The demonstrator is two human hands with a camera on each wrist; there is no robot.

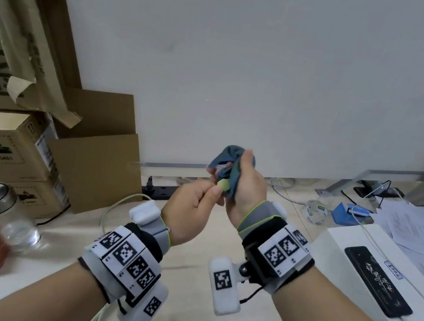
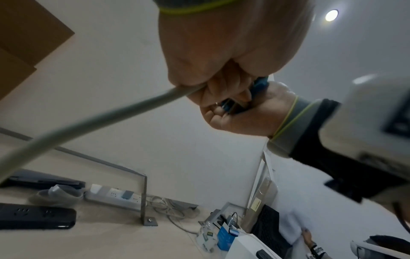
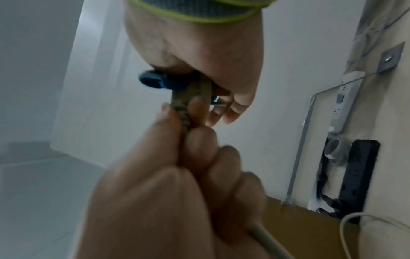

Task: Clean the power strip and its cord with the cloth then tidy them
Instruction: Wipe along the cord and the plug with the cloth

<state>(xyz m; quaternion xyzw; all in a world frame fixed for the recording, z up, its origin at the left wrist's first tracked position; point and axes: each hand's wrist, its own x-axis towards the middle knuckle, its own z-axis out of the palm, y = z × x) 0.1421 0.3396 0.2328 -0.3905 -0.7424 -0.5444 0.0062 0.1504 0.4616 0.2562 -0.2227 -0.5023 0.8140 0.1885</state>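
obstacles: cardboard boxes (image 1: 17,131) left, white box (image 1: 368,282) right | free: bare desk (image 1: 183,307) between

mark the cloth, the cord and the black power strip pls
cloth (image 1: 228,160): head view, bunched blue fabric above the fist.
cord (image 2: 93,121): left wrist view, grey mid-length.
black power strip (image 2: 33,216): left wrist view, top face by the sockets.

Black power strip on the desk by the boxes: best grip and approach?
Take the black strip across its narrow width, mid-length, coming from above. It lies flat with sockets up, and its long sides look free. A plug sits at its left end, boxes crowd that end, so avoid it. Both hands are busy: left hand on the cord, right hand on the cloth.
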